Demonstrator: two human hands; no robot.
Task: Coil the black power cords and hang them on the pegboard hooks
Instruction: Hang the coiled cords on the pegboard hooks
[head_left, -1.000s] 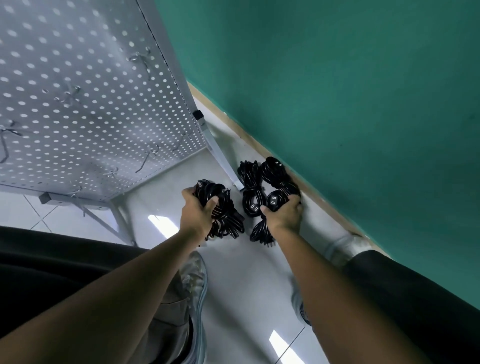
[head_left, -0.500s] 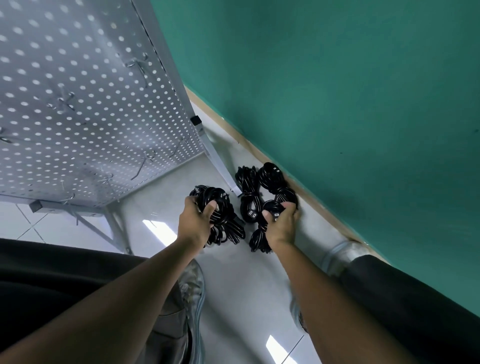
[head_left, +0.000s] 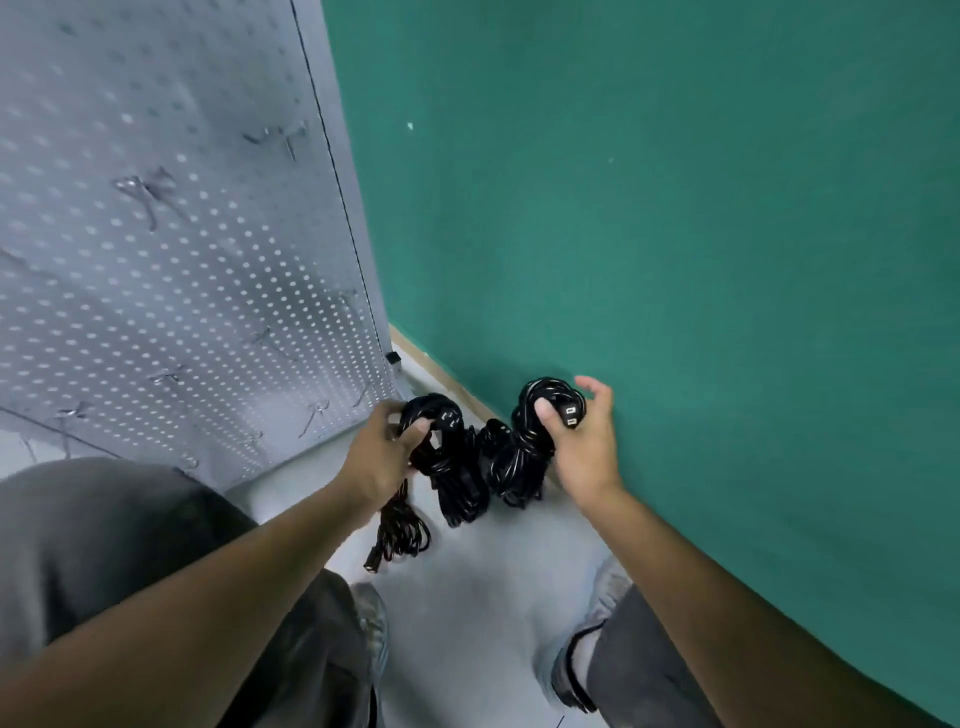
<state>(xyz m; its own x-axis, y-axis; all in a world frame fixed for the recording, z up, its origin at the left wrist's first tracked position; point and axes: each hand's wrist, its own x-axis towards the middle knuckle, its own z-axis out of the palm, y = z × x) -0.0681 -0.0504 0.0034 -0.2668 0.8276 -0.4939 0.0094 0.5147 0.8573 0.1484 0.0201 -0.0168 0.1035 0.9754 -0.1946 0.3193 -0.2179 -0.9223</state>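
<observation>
Green wall (head_left: 675, 234) fills the right side, meeting a pale floor (head_left: 483, 597) along a tan skirting strip. Grey pegboard (head_left: 171, 270) stands on the left, blurred, with several bare metal hooks (head_left: 150, 195) on it. Two forearms reach down above grey trouser legs and shoes. Black cord bundles hang between the hands, above the floor. The left hand (head_left: 384, 452) is curled round one bundle (head_left: 447, 467), with a loose loop (head_left: 402, 535) and plug trailing below the wrist. The right hand (head_left: 582, 441) holds another bundle (head_left: 524, 441), thumb pressed on the coils beside a plug, index finger lifted free. The two bundles touch in the middle.
</observation>
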